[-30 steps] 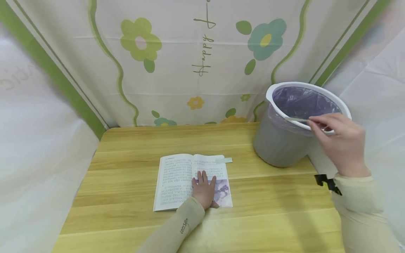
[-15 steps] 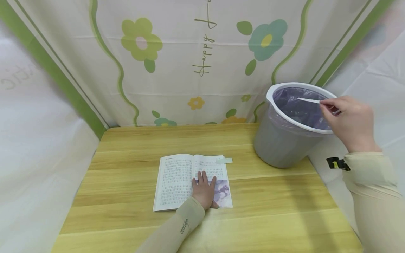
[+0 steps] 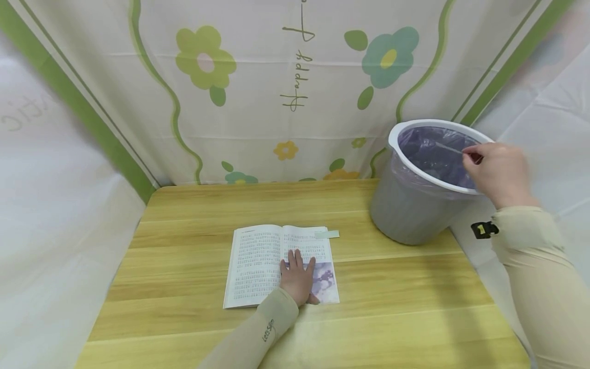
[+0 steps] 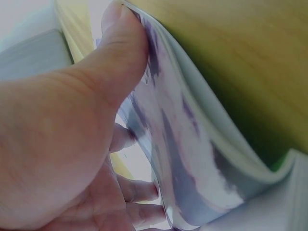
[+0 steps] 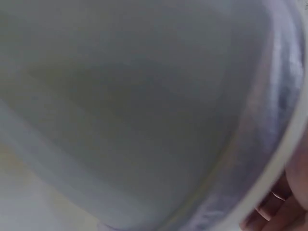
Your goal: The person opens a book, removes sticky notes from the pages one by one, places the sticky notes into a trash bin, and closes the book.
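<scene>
An open book lies on the wooden table in the head view, its right page carrying a purple picture. Across that page my left hand rests with spread fingers. The left wrist view shows the left thumb along the page's curved edge. A pale tab sticks out from the book's upper right edge. Over the right side of the grey trash bin, my right hand pinches a thin pale strip, blurred, above the opening. Only part of that hand shows in the right wrist view.
The bin has a white rim and a purplish plastic liner, and stands at the table's back right corner. A floral curtain hangs behind the table. White fabric hangs at both sides.
My right hand has moved from the bin's front rim back and over its opening, then slightly left, with the strip. The left hand and book have stayed in place.
</scene>
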A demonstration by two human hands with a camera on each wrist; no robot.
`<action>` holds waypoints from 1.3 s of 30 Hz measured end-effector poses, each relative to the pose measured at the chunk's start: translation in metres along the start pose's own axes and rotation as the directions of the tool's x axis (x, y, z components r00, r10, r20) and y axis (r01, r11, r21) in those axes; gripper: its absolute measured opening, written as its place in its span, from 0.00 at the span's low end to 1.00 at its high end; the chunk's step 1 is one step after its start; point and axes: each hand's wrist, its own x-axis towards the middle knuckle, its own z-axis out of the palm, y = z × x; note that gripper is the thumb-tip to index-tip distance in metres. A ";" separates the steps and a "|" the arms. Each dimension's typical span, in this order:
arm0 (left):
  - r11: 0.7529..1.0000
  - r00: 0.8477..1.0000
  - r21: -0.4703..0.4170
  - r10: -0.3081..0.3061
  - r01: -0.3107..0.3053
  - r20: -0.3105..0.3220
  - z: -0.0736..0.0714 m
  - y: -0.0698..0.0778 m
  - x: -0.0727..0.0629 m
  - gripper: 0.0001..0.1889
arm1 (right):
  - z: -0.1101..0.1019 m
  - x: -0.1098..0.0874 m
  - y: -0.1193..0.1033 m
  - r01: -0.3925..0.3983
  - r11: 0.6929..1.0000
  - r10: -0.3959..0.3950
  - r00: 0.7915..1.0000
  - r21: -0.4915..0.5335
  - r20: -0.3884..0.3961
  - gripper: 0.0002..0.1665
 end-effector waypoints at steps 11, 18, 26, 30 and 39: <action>1.000 1.000 -0.014 -0.008 0.008 -0.001 0.002 0.002 0.002 0.61 | 0.014 0.008 0.010 0.050 0.998 -0.046 0.992 -0.028 0.120 0.14; 1.000 1.000 -0.005 -0.003 0.003 -0.001 0.006 0.002 0.005 0.62 | 0.017 0.010 0.013 0.043 0.999 -0.039 0.989 -0.027 0.140 0.16; 1.000 1.000 0.002 0.002 -0.002 -0.010 0.008 0.002 0.007 0.62 | 0.011 0.008 0.009 0.017 1.000 -0.015 0.994 -0.009 0.109 0.17; 1.000 1.000 -0.001 0.003 -0.003 -0.004 0.006 0.002 0.006 0.62 | 0.003 0.006 -0.002 0.006 1.000 -0.006 1.000 0.013 -0.003 0.17; 1.000 1.000 -0.005 0.006 -0.006 0.021 0.002 0.001 0.005 0.62 | -0.016 -0.010 -0.046 0.217 0.975 -0.179 0.893 0.047 -0.413 0.16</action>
